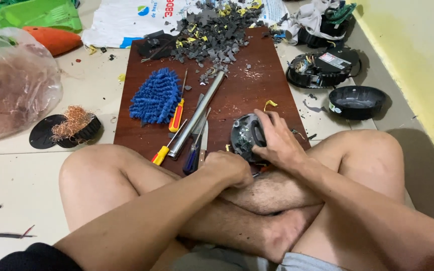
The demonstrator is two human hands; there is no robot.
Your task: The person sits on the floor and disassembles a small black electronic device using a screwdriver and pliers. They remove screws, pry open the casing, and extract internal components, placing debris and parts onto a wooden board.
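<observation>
Two containers | plastic bag [13, 80]: copper wire | black tray [356, 102]: contents unclear

Blue mop head [155, 96] beside screwdrivers [177, 113], metal tube [197, 114].

Both forearms reach forward over the crossed bare legs; the left hand [227, 168] is clenched (knuckles up), the right hand [277, 143] spreads, fingers curled downward.
</observation>
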